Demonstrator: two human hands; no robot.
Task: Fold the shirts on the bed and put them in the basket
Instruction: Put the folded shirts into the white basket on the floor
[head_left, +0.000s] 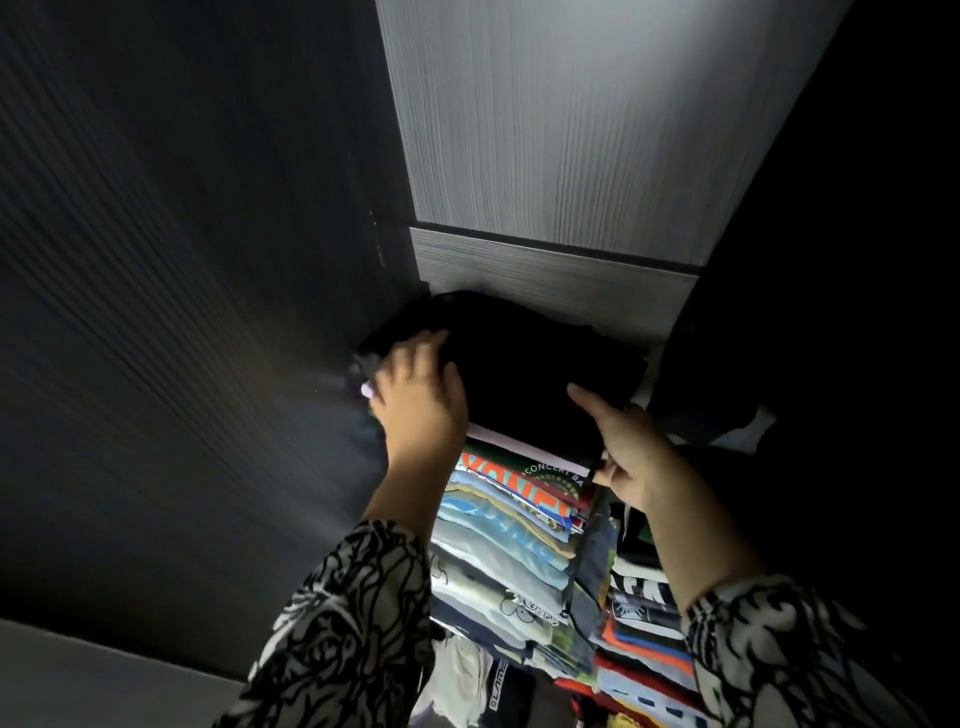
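Grey woodgrain cabinet panel (545, 130) up top — dark wardrobe door (182, 312) at left.

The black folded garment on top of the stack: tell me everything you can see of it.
The black folded garment lies flat on top of a tall stack of folded shirts, inside a grey wood-grain wardrobe. It looks like soft, matte cloth, folded to a rough rectangle; it is too dark to show print, seams or collar. The left hand rests open on its left side, and the right hand is at its near right edge. A white layer shows just beneath its near edge.
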